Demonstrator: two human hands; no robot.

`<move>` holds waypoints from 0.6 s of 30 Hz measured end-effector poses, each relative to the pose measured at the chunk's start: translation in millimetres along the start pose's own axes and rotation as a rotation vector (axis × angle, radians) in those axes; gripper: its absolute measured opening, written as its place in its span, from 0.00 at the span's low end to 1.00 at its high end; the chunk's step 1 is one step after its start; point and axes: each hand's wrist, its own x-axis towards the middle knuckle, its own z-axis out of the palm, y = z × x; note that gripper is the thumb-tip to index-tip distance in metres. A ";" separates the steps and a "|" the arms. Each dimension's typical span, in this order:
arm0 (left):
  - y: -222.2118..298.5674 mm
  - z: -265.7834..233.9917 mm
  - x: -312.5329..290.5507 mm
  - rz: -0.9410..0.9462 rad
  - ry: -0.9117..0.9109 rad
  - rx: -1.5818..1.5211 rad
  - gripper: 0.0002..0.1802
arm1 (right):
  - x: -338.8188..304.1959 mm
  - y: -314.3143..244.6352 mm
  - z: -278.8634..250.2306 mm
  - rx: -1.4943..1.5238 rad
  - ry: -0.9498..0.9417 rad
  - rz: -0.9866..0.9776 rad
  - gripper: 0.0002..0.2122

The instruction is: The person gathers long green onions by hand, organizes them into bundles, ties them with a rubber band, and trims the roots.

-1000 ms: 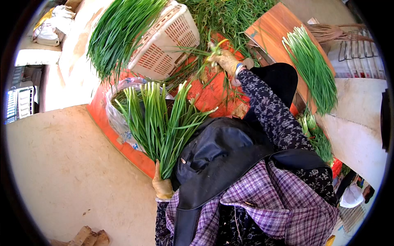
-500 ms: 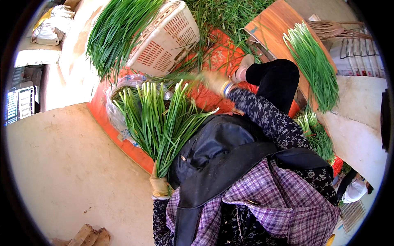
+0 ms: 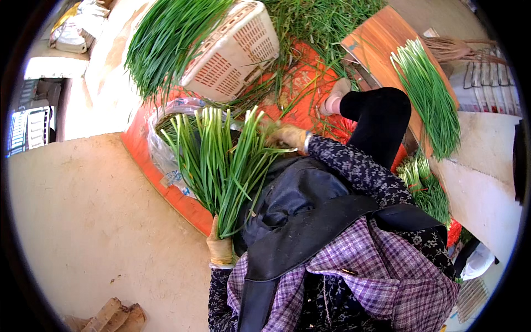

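My left hand (image 3: pixel 221 248), in a tan glove, is closed round the leafy lower end of a bunch of garlic chives (image 3: pixel 218 171). Their pale stem ends fan out away from me. My right hand (image 3: pixel 290 137), gloved too, is at the right side of those stem ends. Motion smears its fingers, so I cannot make out whether it grips anything. The bunch rests against the black apron (image 3: pixel 298 188) over my lap. Just beyond the bunch lies a clear plastic bag (image 3: pixel 157 138).
Long chives (image 3: pixel 166 44) drape over a white slotted basket (image 3: pixel 238 52). Loose green trimmings (image 3: pixel 326 27) cover part of the orange sheet (image 3: pixel 293 83). At the right, a wooden board (image 3: pixel 376 36) carries another chive bunch (image 3: pixel 428 99); tied bunches (image 3: pixel 423 182) lie below it.
My right hand has come back toward me from over the orange sheet to the stem ends. My left hand still holds the chives, and the whole view has shifted slightly.
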 end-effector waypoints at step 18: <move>-18.5 -15.3 -5.4 0.019 0.091 0.230 0.38 | 131.6 -129.1 -25.7 0.384 -0.349 0.377 0.16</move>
